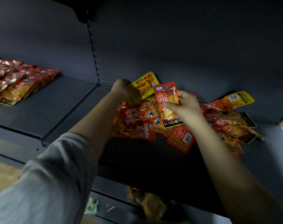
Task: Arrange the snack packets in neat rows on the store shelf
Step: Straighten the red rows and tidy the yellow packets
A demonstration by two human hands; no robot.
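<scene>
Orange foil catches the light in the head view, where the right hand (185,105) pinches an orange packet (167,103) between thumb and curled fingers, holding it upright just above the loose heap of snack packets (147,125). Left of those fingers, the left hand (125,89) has its fingers curled round the lower edge of a yellow packet (145,84), which tilts up and away from the knuckles toward the dark back panel (186,46). Below both sets of fingertips the heap sprawls on the shelf (76,104), packets overlapping at all angles and trailing off to the right of the right hand, some face down with barcodes showing. Far to the left of the left hand, well apart from the heap, a finished block of red packets (19,81) already lies in tidy overlapping rows. The work looks to be at the sorting stage, each hand lifting one packet out of the pile. Both grips are shallow, on slick film, so a packet could slide free and drop back into the jumble or off the front lip. The forearms cross low over the heap, and a careless sweep might drag loose packets toward the edge.
</scene>
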